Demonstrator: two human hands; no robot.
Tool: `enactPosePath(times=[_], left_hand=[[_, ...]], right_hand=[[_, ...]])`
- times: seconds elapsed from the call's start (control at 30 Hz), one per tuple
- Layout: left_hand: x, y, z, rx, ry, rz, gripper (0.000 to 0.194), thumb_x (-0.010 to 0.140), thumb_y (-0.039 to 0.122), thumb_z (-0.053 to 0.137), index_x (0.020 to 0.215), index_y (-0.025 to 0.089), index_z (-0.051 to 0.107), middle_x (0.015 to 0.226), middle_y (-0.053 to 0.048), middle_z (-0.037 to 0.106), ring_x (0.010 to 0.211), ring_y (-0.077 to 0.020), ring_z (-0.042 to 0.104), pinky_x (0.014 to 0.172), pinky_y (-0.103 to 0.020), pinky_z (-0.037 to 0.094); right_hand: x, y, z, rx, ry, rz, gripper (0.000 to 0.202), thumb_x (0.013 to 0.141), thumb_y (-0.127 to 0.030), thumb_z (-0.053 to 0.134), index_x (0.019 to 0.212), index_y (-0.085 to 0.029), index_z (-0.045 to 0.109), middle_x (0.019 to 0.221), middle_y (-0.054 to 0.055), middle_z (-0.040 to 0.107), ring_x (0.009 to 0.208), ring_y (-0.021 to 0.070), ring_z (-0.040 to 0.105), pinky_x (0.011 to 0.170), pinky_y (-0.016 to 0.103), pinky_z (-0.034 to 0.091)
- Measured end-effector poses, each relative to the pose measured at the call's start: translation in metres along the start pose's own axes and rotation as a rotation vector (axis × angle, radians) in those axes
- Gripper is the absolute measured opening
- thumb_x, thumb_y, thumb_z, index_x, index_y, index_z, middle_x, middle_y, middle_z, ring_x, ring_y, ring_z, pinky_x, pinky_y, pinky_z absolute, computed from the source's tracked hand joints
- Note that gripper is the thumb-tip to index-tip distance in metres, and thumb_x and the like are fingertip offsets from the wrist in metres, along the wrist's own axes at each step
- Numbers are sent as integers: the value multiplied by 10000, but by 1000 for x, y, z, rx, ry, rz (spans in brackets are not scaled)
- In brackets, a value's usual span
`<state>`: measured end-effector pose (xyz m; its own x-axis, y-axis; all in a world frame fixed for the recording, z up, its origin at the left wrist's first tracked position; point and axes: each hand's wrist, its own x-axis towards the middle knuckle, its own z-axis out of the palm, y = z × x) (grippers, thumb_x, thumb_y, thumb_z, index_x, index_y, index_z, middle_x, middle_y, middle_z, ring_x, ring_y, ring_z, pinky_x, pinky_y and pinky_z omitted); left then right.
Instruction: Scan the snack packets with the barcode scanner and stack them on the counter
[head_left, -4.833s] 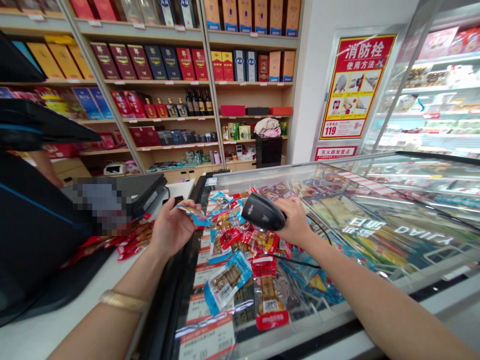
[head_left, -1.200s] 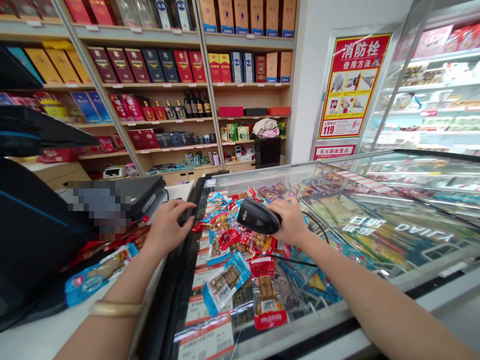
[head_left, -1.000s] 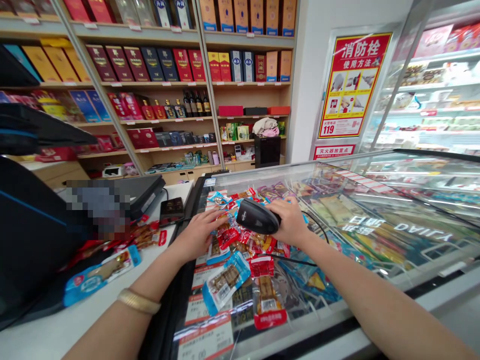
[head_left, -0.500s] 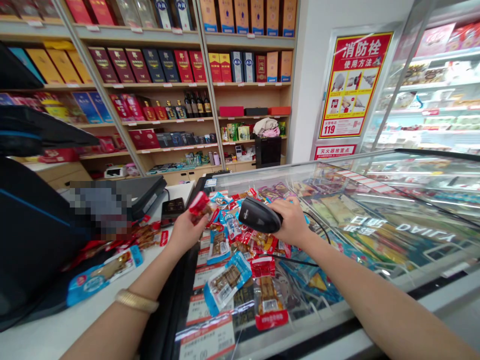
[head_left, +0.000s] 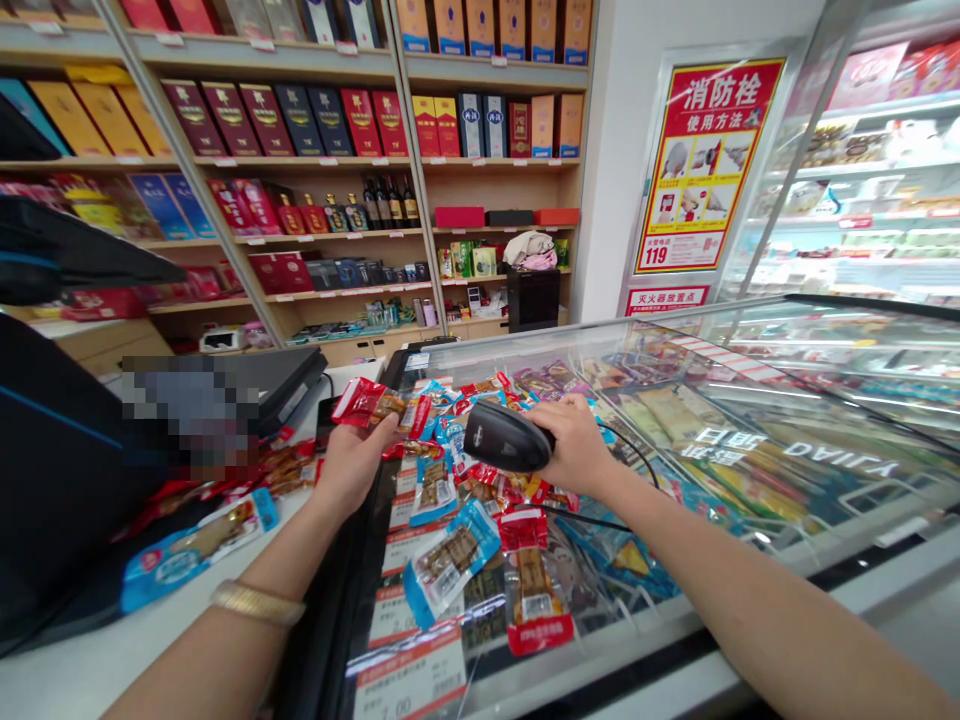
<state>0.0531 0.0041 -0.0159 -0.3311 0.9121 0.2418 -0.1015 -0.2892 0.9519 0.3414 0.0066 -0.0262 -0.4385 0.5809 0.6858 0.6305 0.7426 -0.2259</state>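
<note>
My left hand [head_left: 354, 458] pinches a red snack packet [head_left: 371, 404] with a clear middle, lifted over the left edge of the glass-topped freezer [head_left: 495, 690]. In my right hand [head_left: 576, 440] is a black barcode scanner [head_left: 504, 436], its head turned left toward that packet. The scanner's black cable trails over the glass. Beneath it lies a heap of red and blue snack packets, partly hidden by the scanner. Nearer to me, a blue snack packet [head_left: 451, 566] and a red-ended one [head_left: 534, 585] lie flat on the glass.
On the white counter [head_left: 202, 620] at left lie a large blue packet [head_left: 199, 550] and several red packets. A dark monitor [head_left: 67, 480] stands there too. Price labels [head_left: 412, 680] line the freezer's left side. Shelves of boxes and bottles [head_left: 390, 203] fill the back wall.
My left hand has moved left with the red packet, which now shows lengthwise and more fully. The scanner has shifted slightly left. The view has turned a little.
</note>
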Motion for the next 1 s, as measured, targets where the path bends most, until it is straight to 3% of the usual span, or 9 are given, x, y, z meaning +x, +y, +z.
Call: enactPosePath(times=[0.5, 0.67, 0.77, 0.9, 1.0], left_hand=[[1, 2, 1, -34, -4, -4, 432, 512, 376, 893, 829, 162, 690, 808, -31, 728, 719, -178, 679, 694, -304, 592], [4, 3, -2, 9, 43, 46, 415, 659, 470, 762, 920, 153, 706, 866, -75, 743, 815, -222, 694, 694, -330, 583], [8, 10, -11, 253, 120, 194, 374, 738, 406, 663, 1017, 162, 711, 959, -90, 753, 880, -233, 689, 815, -371, 570], [15, 28, -37, 801, 210, 404, 441, 756, 250, 583, 1185, 226, 681, 1030, -99, 730, 1011, -288, 669, 985, -474, 491], [22, 41, -67, 1253, 329, 334, 354, 716, 248, 630, 1062, 233, 703, 1027, -163, 696, 1116, -435, 609, 985, -673, 393]], right_hand=[[0, 0, 1, 21, 10, 11, 295, 751, -463, 700, 896, -206, 688, 836, 36, 750, 772, 197, 623, 761, 349, 243], [-1, 1, 2, 15, 11, 9, 248, 726, -377, 703, 909, -210, 694, 840, 37, 749, 780, 204, 620, 776, 353, 244], [-2, 2, 2, 10, 31, -3, 231, 729, -347, 696, 916, -211, 699, 836, 38, 744, 781, 206, 620, 770, 350, 247], [-3, 3, 2, -8, 41, -11, 233, 735, -329, 687, 936, -215, 709, 811, 36, 735, 758, 205, 613, 756, 347, 247], [-3, 4, 4, 9, 64, -26, 230, 722, -312, 674, 928, -215, 706, 818, 33, 739, 758, 203, 619, 768, 348, 256]])
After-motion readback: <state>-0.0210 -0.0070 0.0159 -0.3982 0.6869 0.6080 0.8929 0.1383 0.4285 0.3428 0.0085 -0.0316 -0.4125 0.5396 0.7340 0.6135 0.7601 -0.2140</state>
